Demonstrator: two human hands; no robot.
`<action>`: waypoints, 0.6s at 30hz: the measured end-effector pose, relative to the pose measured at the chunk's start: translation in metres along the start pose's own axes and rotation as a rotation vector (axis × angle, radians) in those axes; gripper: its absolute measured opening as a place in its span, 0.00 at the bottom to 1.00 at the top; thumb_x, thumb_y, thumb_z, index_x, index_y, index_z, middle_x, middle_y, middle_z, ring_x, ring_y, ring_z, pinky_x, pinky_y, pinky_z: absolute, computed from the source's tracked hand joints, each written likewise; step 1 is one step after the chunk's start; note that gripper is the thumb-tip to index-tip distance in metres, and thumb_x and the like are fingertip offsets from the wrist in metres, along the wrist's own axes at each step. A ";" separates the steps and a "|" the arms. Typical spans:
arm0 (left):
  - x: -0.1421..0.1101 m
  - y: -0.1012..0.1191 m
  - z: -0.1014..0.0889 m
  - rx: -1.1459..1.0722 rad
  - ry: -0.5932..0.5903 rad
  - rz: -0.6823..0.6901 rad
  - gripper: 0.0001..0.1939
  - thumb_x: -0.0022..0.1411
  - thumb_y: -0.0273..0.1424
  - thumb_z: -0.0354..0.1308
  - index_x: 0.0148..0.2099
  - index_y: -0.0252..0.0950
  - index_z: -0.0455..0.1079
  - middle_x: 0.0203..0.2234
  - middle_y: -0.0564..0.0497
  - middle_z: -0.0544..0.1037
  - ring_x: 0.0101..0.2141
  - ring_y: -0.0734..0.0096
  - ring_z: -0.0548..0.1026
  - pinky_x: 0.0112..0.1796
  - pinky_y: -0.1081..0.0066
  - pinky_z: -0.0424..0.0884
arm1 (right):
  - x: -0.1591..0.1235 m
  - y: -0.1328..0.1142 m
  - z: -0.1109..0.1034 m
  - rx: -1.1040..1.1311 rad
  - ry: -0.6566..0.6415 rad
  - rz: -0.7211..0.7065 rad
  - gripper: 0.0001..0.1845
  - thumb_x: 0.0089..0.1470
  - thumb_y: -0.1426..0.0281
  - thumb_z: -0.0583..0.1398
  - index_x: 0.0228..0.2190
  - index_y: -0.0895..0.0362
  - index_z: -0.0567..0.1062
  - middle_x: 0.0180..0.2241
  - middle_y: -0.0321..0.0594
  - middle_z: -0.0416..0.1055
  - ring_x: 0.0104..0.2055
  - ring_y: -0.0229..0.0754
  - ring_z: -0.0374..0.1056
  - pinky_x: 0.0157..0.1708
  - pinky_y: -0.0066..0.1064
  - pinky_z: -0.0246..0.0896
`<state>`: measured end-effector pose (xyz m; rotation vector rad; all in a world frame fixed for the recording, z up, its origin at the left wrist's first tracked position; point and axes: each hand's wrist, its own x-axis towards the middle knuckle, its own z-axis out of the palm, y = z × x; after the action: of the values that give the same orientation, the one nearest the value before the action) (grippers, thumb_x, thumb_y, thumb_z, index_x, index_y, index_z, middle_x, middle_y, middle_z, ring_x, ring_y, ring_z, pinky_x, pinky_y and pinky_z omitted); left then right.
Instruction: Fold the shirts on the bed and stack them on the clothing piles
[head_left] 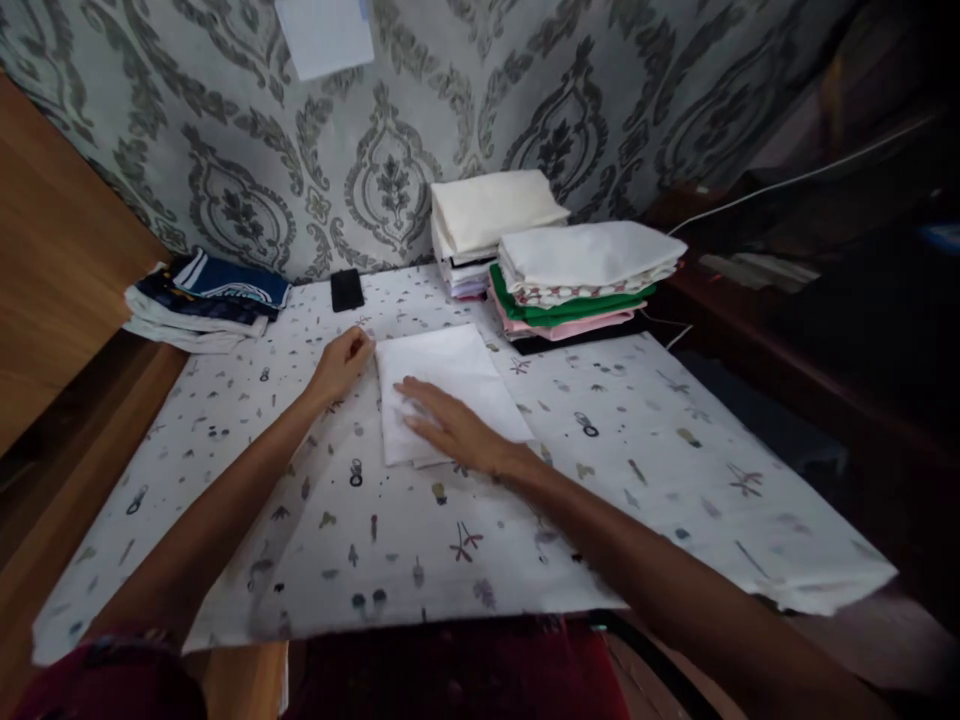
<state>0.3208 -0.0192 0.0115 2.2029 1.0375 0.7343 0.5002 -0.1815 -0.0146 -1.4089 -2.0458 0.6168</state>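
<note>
**A cloth (457, 355) beneath the right hand (456, 430)**

The white, folded cloth is lying at the middle of the worktop (540, 560), between the two hands. Its long axis appears to be running from the near side toward the wall (394, 185), though foreshortening is leaving this uncertain. The right hand is the nearer: it is resting flat on the cloth from the near right side, fingers parted, gripping nothing. The left hand (343, 367) is lying just beside the far left corner, fingers curled; whether it is pinching the edge cannot be told. Counted, the worktop is bearing one cloth lying singly, one phone (347, 290) near the wall, and three stacks of folded fabric: the left stack (225, 282), the rear stack (495, 210) and the front stack (589, 255).
</note>
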 end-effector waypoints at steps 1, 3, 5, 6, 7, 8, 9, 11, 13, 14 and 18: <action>-0.024 0.008 -0.001 -0.013 -0.073 0.046 0.11 0.63 0.37 0.51 0.30 0.39 0.60 0.22 0.57 0.62 0.27 0.72 0.62 0.30 0.71 0.58 | -0.003 0.001 -0.006 0.040 0.015 0.007 0.31 0.67 0.52 0.47 0.67 0.48 0.55 0.70 0.44 0.49 0.71 0.46 0.45 0.67 0.48 0.46; -0.071 0.026 0.000 0.043 -0.219 0.093 0.12 0.64 0.37 0.50 0.30 0.38 0.61 0.24 0.55 0.66 0.28 0.71 0.65 0.31 0.71 0.60 | -0.009 0.004 -0.017 0.047 -0.032 -0.017 0.35 0.63 0.49 0.53 0.67 0.46 0.54 0.70 0.42 0.48 0.72 0.48 0.42 0.67 0.50 0.44; -0.111 0.039 0.005 0.225 -0.281 0.133 0.09 0.61 0.37 0.54 0.31 0.39 0.63 0.26 0.55 0.68 0.29 0.70 0.66 0.32 0.70 0.61 | -0.016 0.006 -0.022 -0.001 -0.131 -0.060 0.41 0.58 0.49 0.59 0.67 0.45 0.53 0.71 0.42 0.45 0.72 0.53 0.37 0.68 0.53 0.39; -0.124 0.042 0.009 0.318 -0.277 0.148 0.08 0.60 0.36 0.55 0.31 0.39 0.63 0.27 0.54 0.69 0.30 0.69 0.67 0.33 0.69 0.62 | -0.019 0.006 -0.022 -0.028 -0.164 -0.073 0.42 0.57 0.50 0.61 0.67 0.44 0.53 0.71 0.41 0.45 0.73 0.54 0.36 0.68 0.55 0.37; -0.134 0.045 0.014 0.402 -0.253 0.160 0.07 0.60 0.36 0.55 0.32 0.39 0.63 0.27 0.53 0.70 0.30 0.67 0.68 0.33 0.68 0.63 | -0.022 0.007 -0.020 -0.054 -0.176 -0.077 0.42 0.57 0.51 0.62 0.67 0.45 0.54 0.71 0.41 0.45 0.73 0.55 0.36 0.69 0.55 0.35; -0.140 0.046 0.018 0.471 -0.221 0.168 0.06 0.60 0.35 0.54 0.33 0.39 0.63 0.29 0.52 0.71 0.32 0.66 0.69 0.34 0.67 0.65 | -0.024 0.008 -0.016 -0.078 -0.168 -0.077 0.42 0.57 0.52 0.62 0.67 0.45 0.55 0.71 0.41 0.46 0.72 0.55 0.37 0.69 0.55 0.33; -0.143 0.046 0.022 0.527 -0.191 0.175 0.05 0.61 0.34 0.53 0.33 0.39 0.64 0.30 0.51 0.72 0.33 0.64 0.69 0.35 0.67 0.66 | -0.025 0.009 -0.011 -0.100 -0.150 -0.076 0.40 0.58 0.53 0.62 0.66 0.46 0.55 0.70 0.42 0.47 0.72 0.55 0.38 0.69 0.55 0.33; -0.144 0.046 0.028 0.615 -0.155 0.192 0.05 0.64 0.32 0.51 0.35 0.39 0.64 0.32 0.49 0.73 0.36 0.63 0.70 0.36 0.67 0.67 | -0.026 0.012 -0.002 -0.137 -0.110 -0.084 0.38 0.58 0.54 0.62 0.66 0.46 0.57 0.69 0.41 0.50 0.72 0.54 0.41 0.69 0.54 0.33; -0.144 0.046 0.030 0.671 -0.147 0.228 0.07 0.66 0.30 0.48 0.35 0.39 0.65 0.32 0.47 0.73 0.36 0.62 0.71 0.34 0.67 0.67 | -0.026 0.013 0.005 -0.166 -0.081 -0.099 0.36 0.58 0.56 0.62 0.64 0.45 0.59 0.69 0.40 0.52 0.71 0.53 0.44 0.69 0.54 0.34; -0.144 0.047 0.030 0.689 -0.139 0.250 0.08 0.67 0.30 0.47 0.35 0.39 0.65 0.32 0.46 0.73 0.35 0.62 0.71 0.32 0.68 0.67 | -0.027 0.013 0.007 -0.180 -0.071 -0.104 0.35 0.59 0.57 0.62 0.64 0.45 0.60 0.68 0.40 0.53 0.71 0.52 0.45 0.69 0.54 0.35; -0.150 0.048 0.028 0.735 -0.068 0.336 0.12 0.69 0.30 0.45 0.35 0.38 0.67 0.32 0.46 0.74 0.34 0.64 0.72 0.31 0.69 0.67 | -0.028 0.014 0.010 -0.231 -0.020 -0.111 0.29 0.61 0.63 0.60 0.62 0.47 0.62 0.67 0.41 0.57 0.70 0.49 0.49 0.68 0.52 0.38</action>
<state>0.2818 -0.1728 -0.0070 3.0613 1.0170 0.4396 0.5105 -0.2033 -0.0363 -1.4079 -2.2521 0.3583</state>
